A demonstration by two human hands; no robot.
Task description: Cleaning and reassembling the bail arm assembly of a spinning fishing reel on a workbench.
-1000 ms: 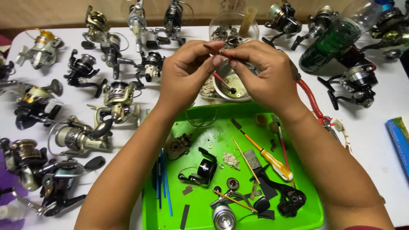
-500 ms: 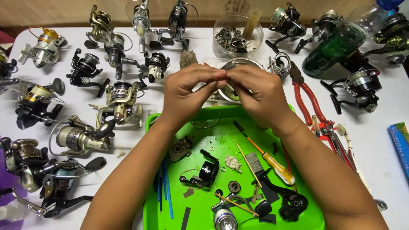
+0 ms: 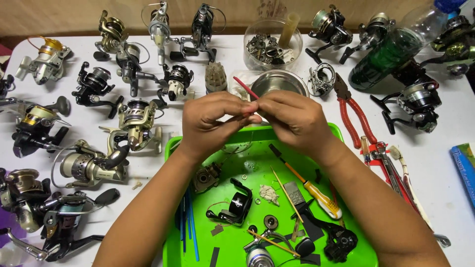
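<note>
Two hands meet over one green tray. One red-handled pliers, one yellow-handled screwdriver, one metal bowl, one clear tub, one green bottle lie about.

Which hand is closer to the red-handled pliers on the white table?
The right hand. It is just left of the red-handled pliers, while the left hand is farther away, beyond the right hand. Both pinch a thin red stick.

Left hand, right hand — fingertips pinched (together)
</note>
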